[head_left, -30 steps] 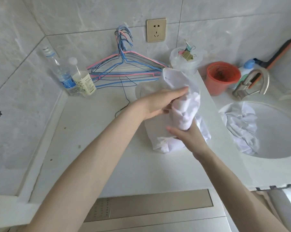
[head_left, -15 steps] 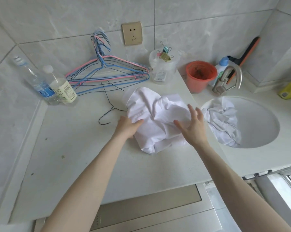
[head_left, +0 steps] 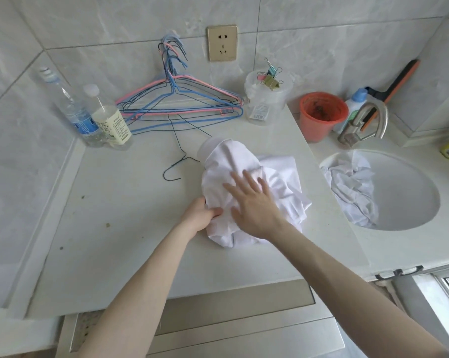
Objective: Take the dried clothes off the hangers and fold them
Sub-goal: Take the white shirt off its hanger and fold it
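On the white desk [head_left: 130, 228] a crumpled white shirt [head_left: 277, 177] is laid near the wire hangers [head_left: 177, 109], pressed down by the flat right hand [head_left: 254, 205] and gripped at its edge by the left hand [head_left: 201, 215].

The left grip [head_left: 201, 215] and right grip [head_left: 254, 205] are bare, forearms [head_left: 146, 275] too.

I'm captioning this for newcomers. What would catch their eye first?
The crumpled white garment at centre, with the right hand flat on top and the left hand gripping its near edge. Behind, pink and blue wire hangers rest against the tiled wall; another white cloth lies bunched in the sink at right.
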